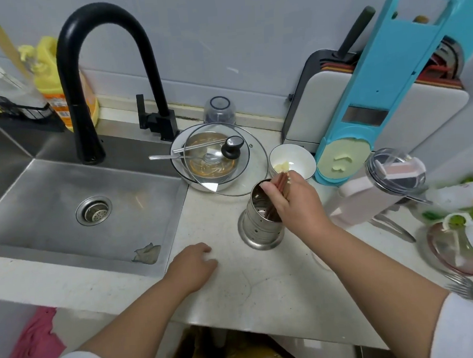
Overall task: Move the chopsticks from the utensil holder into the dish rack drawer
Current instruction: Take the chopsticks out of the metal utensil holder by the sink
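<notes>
A perforated steel utensil holder [261, 221] stands on the white counter, just right of the sink. Reddish-brown chopsticks [282, 182] stick up out of it in a bundle. My right hand [294, 200] is wrapped around that bundle above the holder's rim, fingers closed on the sticks. My left hand [195, 264] rests flat on the counter [237, 295] in front of the holder, fingers loosely spread, holding nothing. No dish rack drawer is visible.
The steel sink [73, 205] and black faucet [85, 77] lie to the left. Behind the holder sit a plate with a glass lid [217, 158] and a white bowl [292, 160]. A teal slicer [368, 93], pink jug [374, 192] and glass jars [461, 245] crowd the right.
</notes>
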